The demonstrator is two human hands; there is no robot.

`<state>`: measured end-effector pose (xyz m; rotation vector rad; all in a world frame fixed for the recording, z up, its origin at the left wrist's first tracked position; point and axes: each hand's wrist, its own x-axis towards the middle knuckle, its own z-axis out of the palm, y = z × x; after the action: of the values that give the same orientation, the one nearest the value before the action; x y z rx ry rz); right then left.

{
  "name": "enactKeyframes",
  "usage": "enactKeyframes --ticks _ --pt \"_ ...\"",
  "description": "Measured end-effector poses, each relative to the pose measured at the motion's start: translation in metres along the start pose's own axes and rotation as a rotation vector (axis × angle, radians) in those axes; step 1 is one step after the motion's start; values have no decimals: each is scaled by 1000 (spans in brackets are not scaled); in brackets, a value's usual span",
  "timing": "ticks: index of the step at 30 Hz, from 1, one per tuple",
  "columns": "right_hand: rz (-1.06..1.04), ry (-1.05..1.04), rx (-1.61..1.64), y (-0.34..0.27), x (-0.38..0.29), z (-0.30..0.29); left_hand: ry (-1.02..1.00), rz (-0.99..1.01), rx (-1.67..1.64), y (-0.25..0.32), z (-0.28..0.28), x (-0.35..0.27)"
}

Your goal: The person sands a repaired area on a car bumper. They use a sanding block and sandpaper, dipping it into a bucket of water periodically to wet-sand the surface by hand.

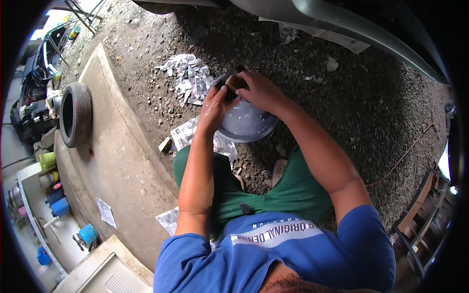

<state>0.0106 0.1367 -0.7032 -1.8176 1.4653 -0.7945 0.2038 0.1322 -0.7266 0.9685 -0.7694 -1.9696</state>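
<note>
Both my hands are raised together over a grey round basin or lid (249,122) that stands on the gravel between my knees. My left hand (213,110) grips the near side of a small dark container-like object, its thumb on the rim. My right hand (258,89) has its fingers on a brown piece (231,82), possibly a sponge or folded sandpaper, at that dark object. The fingers partly hide both, so their exact kinds cannot be told. Crumpled newspaper (190,75) lies left of the basin, and a flatter newspaper sheet (187,133) lies below it.
A car's painted body edge (322,22) overhangs the top. On the left, a worn tyre (76,114) rests on a concrete slab (121,154). A white shelf with containers and a small blue tank (88,233) are at lower left. A reddish hose (406,157) crosses the gravel at right.
</note>
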Motion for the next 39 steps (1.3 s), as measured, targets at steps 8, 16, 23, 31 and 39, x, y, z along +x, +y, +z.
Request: enactKeyframes --ticks 8,16,23,31,39 --pt "-48 121 -4 -21 -9 3 -39 68 -140 -6 8 -3" --pt "-50 149 -4 -27 -15 6 -58 125 -144 -11 12 -5" --pt "-132 227 -98 -26 -9 -1 -6 192 22 4 2 -10" --pt "458 38 640 -37 -5 -8 -92 89 -71 3 -6 -5" --pt "-305 250 -549 -21 -24 54 151 158 394 -52 -18 18"
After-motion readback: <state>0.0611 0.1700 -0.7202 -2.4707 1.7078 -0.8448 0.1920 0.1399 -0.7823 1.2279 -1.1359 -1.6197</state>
